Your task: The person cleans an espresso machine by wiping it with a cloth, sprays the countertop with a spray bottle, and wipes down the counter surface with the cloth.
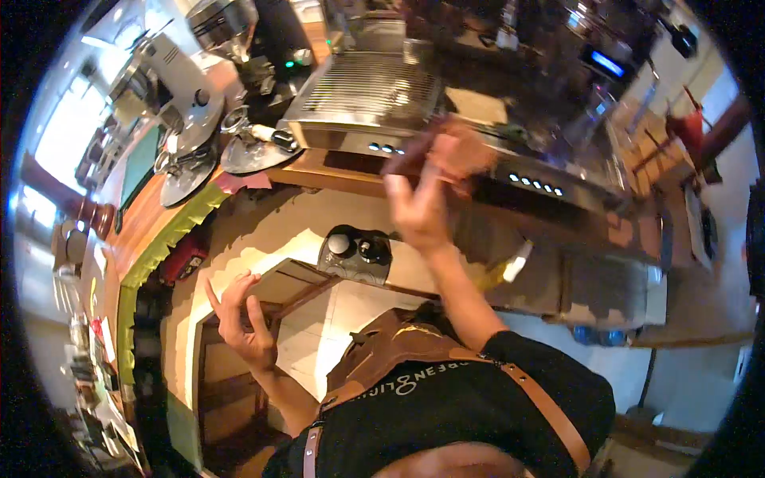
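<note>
My right hand (420, 211) is raised in front of the espresso machine (362, 135), fingers wrapped round a crumpled reddish-brown cloth (464, 155). Motion blurs the cloth's edges. Low on the left, my left hand (245, 323) hangs in the air with its fingers spread and holds nothing. Between the two hands, on the counter, lies a dark tamping station (356, 267) bearing two round tools, one with a silver top and one black. Lit buttons run along the machine's front, and its ribbed metal top is at the left.
Coffee grinders (171, 84) stand on the wooden counter at upper left, with a portafilter (271, 137) beside them. A green strip (163, 259) edges the curved counter. Below my left hand is an open wooden cabinet (227, 398). A yellow-and-white object (508, 267) lies right of my right forearm.
</note>
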Available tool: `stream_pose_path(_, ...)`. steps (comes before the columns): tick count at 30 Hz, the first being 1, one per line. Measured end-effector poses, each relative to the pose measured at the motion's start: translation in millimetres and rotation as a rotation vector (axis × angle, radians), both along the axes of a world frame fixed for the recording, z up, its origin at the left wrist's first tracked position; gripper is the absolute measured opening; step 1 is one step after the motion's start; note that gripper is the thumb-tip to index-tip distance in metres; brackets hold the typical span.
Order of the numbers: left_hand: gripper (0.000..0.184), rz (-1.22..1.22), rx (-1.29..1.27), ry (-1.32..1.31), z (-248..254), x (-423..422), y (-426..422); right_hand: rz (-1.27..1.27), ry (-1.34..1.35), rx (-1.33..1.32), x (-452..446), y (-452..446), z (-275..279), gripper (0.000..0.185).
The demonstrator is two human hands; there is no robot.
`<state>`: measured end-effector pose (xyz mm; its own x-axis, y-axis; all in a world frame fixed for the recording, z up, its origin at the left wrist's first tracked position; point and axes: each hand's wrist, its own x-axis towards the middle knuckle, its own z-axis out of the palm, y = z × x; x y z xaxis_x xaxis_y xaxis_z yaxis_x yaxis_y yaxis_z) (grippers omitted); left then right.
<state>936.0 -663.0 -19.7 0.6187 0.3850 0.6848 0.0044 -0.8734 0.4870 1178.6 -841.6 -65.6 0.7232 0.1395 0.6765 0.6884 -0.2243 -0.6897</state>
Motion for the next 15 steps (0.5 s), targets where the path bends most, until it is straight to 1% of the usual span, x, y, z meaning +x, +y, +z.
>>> stream_pose_path(1,0.023,0.043,-0.02,0.0,-6.4,-2.6,3.4,0.019,0.181,0.118,3.7,-21.8,-6.8,0.087)
stream_pose_path(2,0.023,0.085,-0.033,-0.007,-14.3,-2.6,6.2,-0.096,0.061,0.274,7.5,-30.6,-2.4,0.086)
stream_pose_path(4,0.02,0.123,-0.118,0.024,-29.8,-5.8,11.7,-0.408,-0.088,0.057,12.2,-50.4,-6.5,0.088)
stream_pose_path(6,0.018,0.128,-0.188,0.037,-39.5,0.2,11.1,-0.419,-0.104,-0.111,4.6,-34.2,-6.9,0.088)
stream_pose_path(7,0.018,0.106,-0.198,0.042,-42.8,4.0,12.4,-0.273,-0.034,-0.102,1.1,-18.1,-11.2,0.088)
stream_pose_path(8,0.017,0.079,-0.206,0.041,-43.9,9.1,14.9,-0.192,-0.11,-0.239,0.8,-3.9,-11.8,0.087)
stream_pose_path(9,0.017,0.052,-0.211,0.044,-42.7,14.5,18.9,0.027,-0.123,-0.176,3.9,19.8,-11.6,0.085)
stream_pose_path(10,0.018,0.032,-0.213,0.035,-43.8,19.0,26.0,0.172,0.005,-0.154,2.4,39.3,-5.8,0.083)
stream_pose_path(11,0.018,0.011,-0.221,0.018,-42.6,22.8,34.1,0.148,-0.075,-0.248,1.1,53.9,6.7,0.085)
stream_pose_path(12,0.018,-0.013,-0.227,0.0,-41.5,26.9,43.2,0.121,-0.15,-0.283,-0.1,72.2,15.9,0.085)
stream_pose_path(14,0.019,-0.058,-0.217,-0.025,-39.4,33.1,64.5,-0.067,-0.247,-0.519,-6.3,100.7,43.0,0.083)
stream_pose_path(15,0.02,-0.089,-0.207,-0.047,-37.4,34.0,76.5,-0.11,-0.346,-0.492,1.2,121.7,38.3,0.073)
